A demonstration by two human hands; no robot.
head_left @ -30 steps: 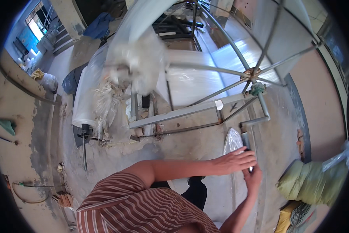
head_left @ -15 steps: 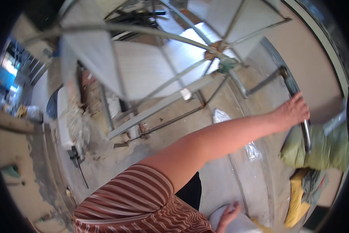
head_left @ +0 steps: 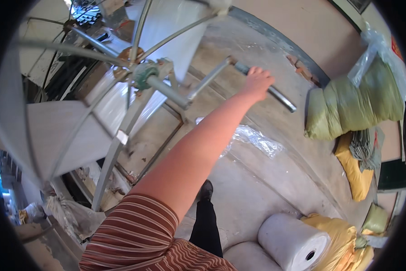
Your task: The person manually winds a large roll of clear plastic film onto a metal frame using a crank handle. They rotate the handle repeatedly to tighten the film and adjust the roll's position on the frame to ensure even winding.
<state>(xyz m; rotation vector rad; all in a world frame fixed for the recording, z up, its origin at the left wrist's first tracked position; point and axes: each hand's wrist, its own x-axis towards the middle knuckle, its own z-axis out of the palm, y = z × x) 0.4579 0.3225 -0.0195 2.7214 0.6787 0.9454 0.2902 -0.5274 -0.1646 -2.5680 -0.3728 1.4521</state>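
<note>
Stretched out to the right from a striped sleeve, my left arm reaches a metal crank. My left hand [head_left: 259, 84] is closed round the crank handle [head_left: 283, 100], whose bare end sticks out past the fingers. A crank arm [head_left: 209, 79] joins the handle to a shaft at a green hub [head_left: 146, 76]. From the hub, thin spokes of a large reel [head_left: 160, 43] fan out, with white sheeting [head_left: 58, 131] around them. A slanting metal frame bar [head_left: 108, 171] supports the hub. My right hand is out of view.
Crumpled clear plastic [head_left: 257, 140] lies on the floor below my forearm. A green bundle [head_left: 356, 101] leans by the wall at right, above a yellow sack [head_left: 354, 171]. Near my leg [head_left: 206, 230] stand a white roll [head_left: 293, 239] and another yellow sack [head_left: 336, 237].
My view has swung to the right, so the reel sits farther left. My left hand and the crank handle appear farther up and left. My right hand has left the picture.
</note>
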